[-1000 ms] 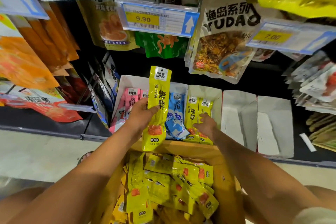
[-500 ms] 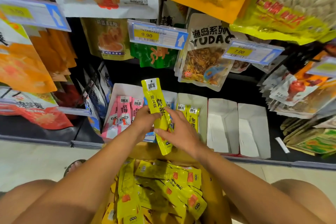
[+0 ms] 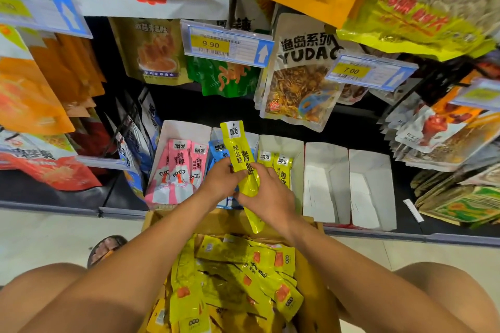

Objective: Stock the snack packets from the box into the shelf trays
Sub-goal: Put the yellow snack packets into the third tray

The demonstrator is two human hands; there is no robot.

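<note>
Both arms reached over the box (image 3: 213, 223). My left hand (image 3: 220, 182) and right hand (image 3: 269, 199) gripped one yellow packet (image 3: 238, 149) mid-length, upright before the trays (image 3: 282, 143).

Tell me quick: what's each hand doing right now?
Left hand: grips the yellow packet at its middle.
Right hand: holds the same packet, lower down.

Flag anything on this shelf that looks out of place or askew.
A white strip lies loose and slanted near the front of the shelf, right of the two empty white trays. The yellow packet is tilted only because the left hand and right hand hold it. Nothing looks spilled or torn.
</note>
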